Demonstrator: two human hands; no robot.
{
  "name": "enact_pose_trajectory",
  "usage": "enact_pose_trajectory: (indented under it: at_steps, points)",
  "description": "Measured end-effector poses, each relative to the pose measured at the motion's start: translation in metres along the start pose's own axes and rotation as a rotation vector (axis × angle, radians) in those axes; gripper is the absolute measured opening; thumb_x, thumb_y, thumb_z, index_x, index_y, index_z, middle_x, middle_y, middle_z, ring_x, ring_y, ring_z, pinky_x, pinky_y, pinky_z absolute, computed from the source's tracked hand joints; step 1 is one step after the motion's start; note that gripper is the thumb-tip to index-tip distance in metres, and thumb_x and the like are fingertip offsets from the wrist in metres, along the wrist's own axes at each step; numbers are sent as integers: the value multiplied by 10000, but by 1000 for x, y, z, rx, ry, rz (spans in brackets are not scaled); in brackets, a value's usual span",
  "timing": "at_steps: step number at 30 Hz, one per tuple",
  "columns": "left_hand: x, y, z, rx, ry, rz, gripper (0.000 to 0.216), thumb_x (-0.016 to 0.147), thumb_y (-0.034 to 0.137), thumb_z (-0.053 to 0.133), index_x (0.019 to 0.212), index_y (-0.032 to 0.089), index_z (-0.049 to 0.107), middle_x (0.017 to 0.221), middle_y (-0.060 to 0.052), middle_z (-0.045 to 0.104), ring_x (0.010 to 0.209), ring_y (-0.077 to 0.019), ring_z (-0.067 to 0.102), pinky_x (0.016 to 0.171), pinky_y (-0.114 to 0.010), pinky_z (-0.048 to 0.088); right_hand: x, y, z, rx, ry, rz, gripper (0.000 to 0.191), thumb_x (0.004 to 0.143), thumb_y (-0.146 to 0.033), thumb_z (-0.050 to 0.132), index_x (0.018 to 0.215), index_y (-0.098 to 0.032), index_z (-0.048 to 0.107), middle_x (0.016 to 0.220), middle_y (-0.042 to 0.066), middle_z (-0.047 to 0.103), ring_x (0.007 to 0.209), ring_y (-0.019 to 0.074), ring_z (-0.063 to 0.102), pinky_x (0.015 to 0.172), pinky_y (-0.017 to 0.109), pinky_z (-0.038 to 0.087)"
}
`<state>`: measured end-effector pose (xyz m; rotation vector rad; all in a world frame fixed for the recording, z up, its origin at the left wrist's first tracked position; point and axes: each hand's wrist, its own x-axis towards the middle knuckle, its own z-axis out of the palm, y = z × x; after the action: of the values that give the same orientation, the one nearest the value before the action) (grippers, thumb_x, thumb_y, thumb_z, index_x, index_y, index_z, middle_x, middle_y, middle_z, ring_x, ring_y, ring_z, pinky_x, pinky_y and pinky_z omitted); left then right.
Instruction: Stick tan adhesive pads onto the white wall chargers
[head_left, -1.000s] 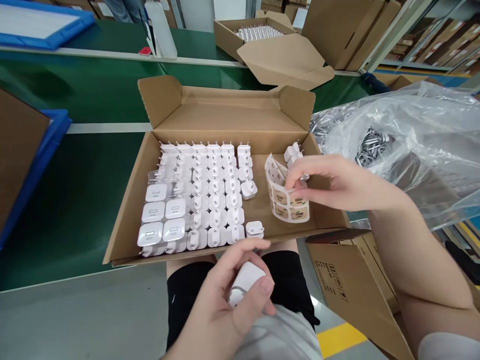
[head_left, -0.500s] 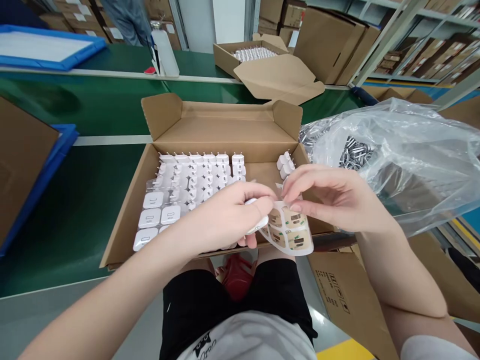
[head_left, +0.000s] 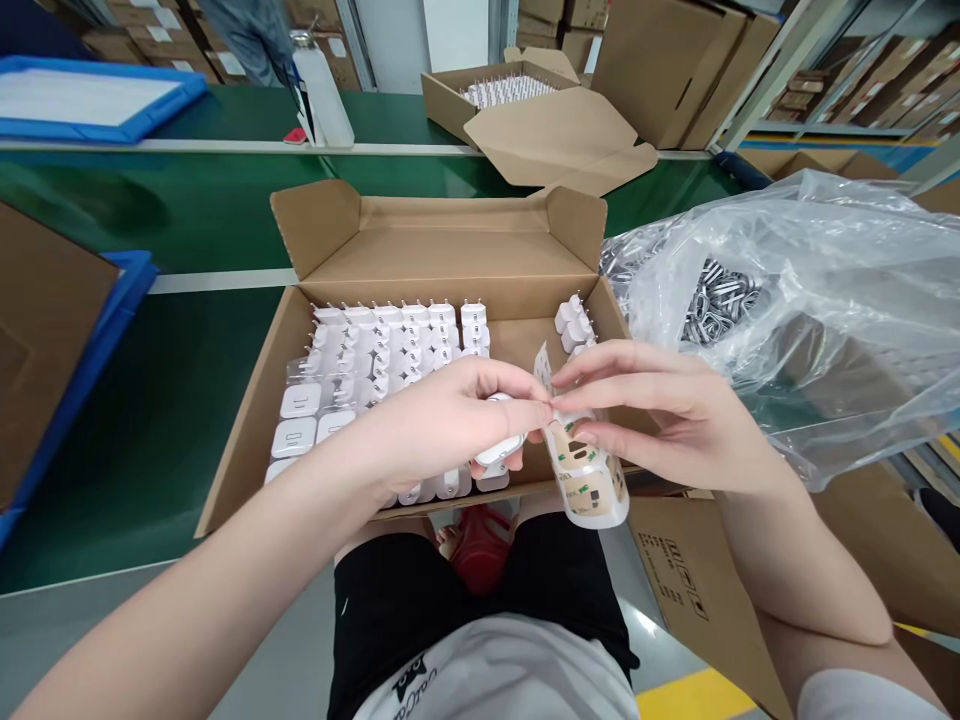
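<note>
- Left hand (head_left: 442,425): fingers curled shut around one white charger (head_left: 501,447), held above the front edge of the open cardboard box (head_left: 247,440). The thumb and forefinger tips meet those of the other hand.
- Right hand (head_left: 660,420): thumb and forefinger pinched on the upper edge of one sticker sheet (head_left: 589,480), with the remaining fingers spread behind it. The sheet hangs curled, just beside the charger and touching the left fingertips.
- Step in hand, as judged: a single sticker is being lifted from the sheet right next to the held charger. Whether one is already free of the backing cannot be told.
- Next move, as judged: it calls for a clean peel without creasing, then a square placement on a flat face of the charger, with the charger gripped firmly.
- Count, held: one charger, one sheet. Three brown stickers show on the sheet.
- Count, in the box: the standing chargers (head_left: 390,335) form about six columns. The forearm hides the nearer rows, so no total can be given. Four wrapped ones (head_left: 298,402) lie face up at front left, and a separate cluster of about three (head_left: 574,320) stands at rear right.
- Surroundings: one clear plastic bag (head_left: 825,300) of dark parts lies to the right. A second open box (head_left: 510,92) sits further back on the green tabletop (head_left: 150,400).
</note>
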<state>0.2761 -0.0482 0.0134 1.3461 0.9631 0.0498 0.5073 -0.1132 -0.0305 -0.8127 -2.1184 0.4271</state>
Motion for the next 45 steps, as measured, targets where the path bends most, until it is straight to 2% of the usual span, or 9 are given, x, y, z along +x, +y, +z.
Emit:
enact_pose_trajectory:
  at_steps: [4,7,11,17,23,27,31,39,45]
  points:
    - [2,2,3,-13,72,-11,225,889,227,710,670,189,748,589,13,638,517,-111,487,492,-218,364,-4,-4,7,-234,42,-92,230,1031,-103,723,1247,-165,771,1220,145,769,1122,226,743,977,407,651]
    - [3,5,3,-12,123,-12,297,898,172,677,607,184,732,576,10,638,538,-114,500,515,-217,374,-5,-8,8,-365,7,-132,292,1039,-70,679,1317,-140,734,1173,141,747,1076,236,689,955,445,625]
    - [5,6,3,-48,133,-22,363,901,111,644,552,178,719,541,15,625,508,-95,492,505,-201,362,-2,-11,3,-354,-73,-134,325,1042,-26,617,1331,-133,721,1099,119,728,989,222,650,878,407,624]
    - [7,7,2,-199,97,-91,304,884,100,639,618,153,776,518,-24,649,432,-93,503,424,-182,369,6,-12,-4,-282,-67,-95,326,1016,-19,670,1274,-202,746,1073,96,746,957,221,716,855,374,648]
    - [4,3,-1,-305,5,-69,267,844,124,669,600,146,776,522,-46,643,415,-97,495,369,-169,365,9,-11,-5,-203,-78,-61,204,1032,-45,678,1187,-161,741,1214,134,763,1133,201,762,988,300,632]
    - [2,0,-2,-217,10,-29,276,846,153,680,585,172,770,550,-27,640,466,-92,505,400,-156,354,12,-11,-7,-90,-140,-28,146,1035,-34,661,1066,-168,709,1134,86,795,1080,145,762,953,225,602]
    - [3,3,1,-30,62,-25,298,878,223,675,595,205,770,604,-21,659,546,-117,532,466,-195,361,14,-10,-10,-4,-204,8,90,1041,-73,669,1047,-159,694,1095,95,795,1012,148,754,904,249,602]
    - [0,7,3,76,91,-69,198,808,276,702,625,230,761,650,-23,681,674,-181,610,581,-260,405,6,-10,-3,-64,-94,-28,140,1036,-64,707,1139,-154,737,1120,92,793,1004,131,754,919,221,600]
    - [1,-1,4,90,92,-36,175,754,350,734,628,230,744,667,-40,674,673,-204,624,568,-274,410,4,-10,-2,-153,-97,-49,122,1046,-84,679,1057,-203,707,1054,58,745,932,146,732,842,245,620]
